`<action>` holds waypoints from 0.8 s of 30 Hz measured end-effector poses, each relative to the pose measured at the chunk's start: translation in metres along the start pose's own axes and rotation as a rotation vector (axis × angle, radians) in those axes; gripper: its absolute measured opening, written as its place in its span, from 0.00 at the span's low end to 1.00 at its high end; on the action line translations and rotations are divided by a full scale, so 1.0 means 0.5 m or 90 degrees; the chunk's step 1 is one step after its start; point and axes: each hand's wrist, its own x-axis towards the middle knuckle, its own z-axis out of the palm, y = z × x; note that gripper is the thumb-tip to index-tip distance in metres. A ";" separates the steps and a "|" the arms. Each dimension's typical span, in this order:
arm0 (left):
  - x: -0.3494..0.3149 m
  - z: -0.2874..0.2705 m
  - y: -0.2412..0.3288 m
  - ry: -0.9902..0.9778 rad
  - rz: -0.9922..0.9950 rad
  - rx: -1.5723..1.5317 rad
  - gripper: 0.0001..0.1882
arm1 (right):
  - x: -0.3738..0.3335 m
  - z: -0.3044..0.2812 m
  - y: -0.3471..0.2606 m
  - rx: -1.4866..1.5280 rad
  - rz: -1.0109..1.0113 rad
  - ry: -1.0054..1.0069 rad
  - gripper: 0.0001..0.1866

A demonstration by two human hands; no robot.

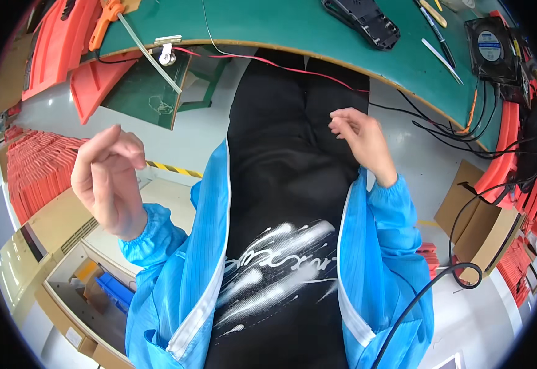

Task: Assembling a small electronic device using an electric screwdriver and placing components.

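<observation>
My left hand (110, 181) is raised in the air at the left, out from the blue sleeve. Its fingers are bent loosely and stand apart, and nothing shows in them. Over my right thigh, below the green table's edge, hovers my right hand (362, 140). Its fingers are curled in with the tips close together, and I see nothing held there. Neither hand touches anything on the table (268, 27). Nearest to the right hand runs a thin red wire (305, 72), hanging along the table edge. A black plastic housing (367, 23) lies farther back on the table.
An orange glue gun (104, 24) with a clear stick lies at the table's left, near a metal clip (168, 52). A pen (437, 38), tweezers (442, 61) and a black fan (493, 49) sit at the right. Black cables (446, 130) hang there. Stacked red parts (41, 169) stand left.
</observation>
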 end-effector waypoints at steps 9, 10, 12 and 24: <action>0.015 0.010 0.001 -0.063 0.018 -0.001 0.25 | -0.008 0.240 -0.015 -0.645 -0.047 -0.104 0.38; 0.017 0.011 0.000 -0.065 0.012 0.004 0.25 | 0.030 0.283 -0.009 -0.431 -0.039 -0.211 0.39; 0.008 -0.002 0.010 -0.062 0.014 0.023 0.25 | 0.057 0.303 -0.058 -0.240 -0.179 -0.335 0.36; 0.016 0.006 -0.005 0.003 0.023 -0.016 0.23 | 0.168 0.083 0.078 -0.562 -0.306 0.263 0.19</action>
